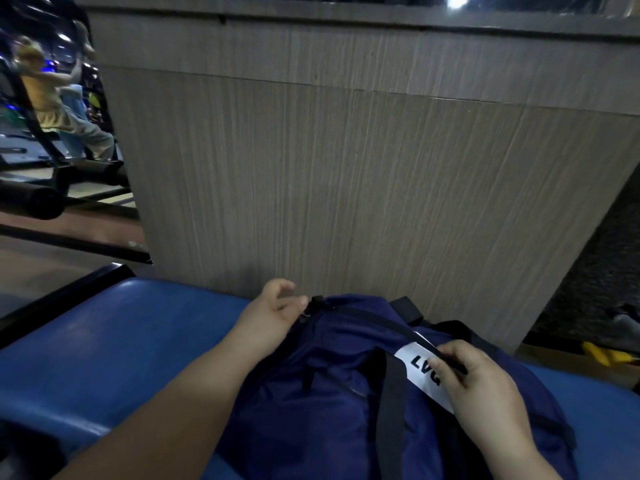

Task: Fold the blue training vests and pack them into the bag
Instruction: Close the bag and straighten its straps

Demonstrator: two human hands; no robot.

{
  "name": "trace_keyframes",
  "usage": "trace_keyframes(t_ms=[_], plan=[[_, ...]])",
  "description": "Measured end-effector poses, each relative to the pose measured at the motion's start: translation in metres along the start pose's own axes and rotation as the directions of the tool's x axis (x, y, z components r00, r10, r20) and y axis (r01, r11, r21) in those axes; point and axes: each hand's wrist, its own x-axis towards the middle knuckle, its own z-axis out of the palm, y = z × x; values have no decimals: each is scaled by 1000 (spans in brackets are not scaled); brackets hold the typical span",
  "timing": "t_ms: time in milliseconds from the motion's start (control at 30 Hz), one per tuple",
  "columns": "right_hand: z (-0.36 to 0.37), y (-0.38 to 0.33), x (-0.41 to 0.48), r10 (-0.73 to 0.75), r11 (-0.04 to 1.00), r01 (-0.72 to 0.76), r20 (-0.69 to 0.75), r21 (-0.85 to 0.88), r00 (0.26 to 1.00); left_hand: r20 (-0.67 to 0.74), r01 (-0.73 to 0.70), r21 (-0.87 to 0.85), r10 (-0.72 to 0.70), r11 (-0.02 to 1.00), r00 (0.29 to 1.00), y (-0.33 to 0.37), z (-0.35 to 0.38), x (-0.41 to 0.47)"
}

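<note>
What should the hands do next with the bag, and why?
Probably slide the zip pull toward the right hand, to open the bag. The left hand pinches the pull at the far end, the right hand grips the black zip line, which looks shut, and no vests show.

The left hand [273,317] and the right hand [481,379] are both bare. The left forearm [180,393] and right forearm [519,455] behind them are bare too, uncovered all the way to the bottom edge of the view. The fingers [275,288] are short and rounded and the wrists broad; the picture is too soft to tell nails or finer marks.
</note>
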Motion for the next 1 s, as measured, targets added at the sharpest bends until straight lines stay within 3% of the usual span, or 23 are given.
trace_keyframes(t_ms=[100,233,367,500,733,833,933,1000], plan=[[0,-7,-3,-34,999,35,24,-40,999,26,75,34,-76,997,997,-14,-24,-5],[10,-48,-11,-260,965,260,4,-24,966,157,203,-154,-179,967,971,-48,-35,-15],[45,-112,-6,-457,873,482,220,-75,862,261,164,-100,-134,981,956,-61,-17,-23],[76,-146,5,-433,862,501,399,-79,808,316,80,-99,-45,992,948,-67,-16,-24],[83,-147,6,-332,873,463,509,-152,794,354,22,-190,48,981,934,-103,-21,-16],[84,-158,1,-427,854,517,483,-64,765,333,41,-245,44,969,942,-115,-22,-16],[92,-173,-11,-598,753,657,449,32,664,350,152,-439,12,886,937,-121,-25,-17],[100,-176,-18,-661,677,736,446,7,603,350,222,-532,-26,817,937,-123,-29,-17]])
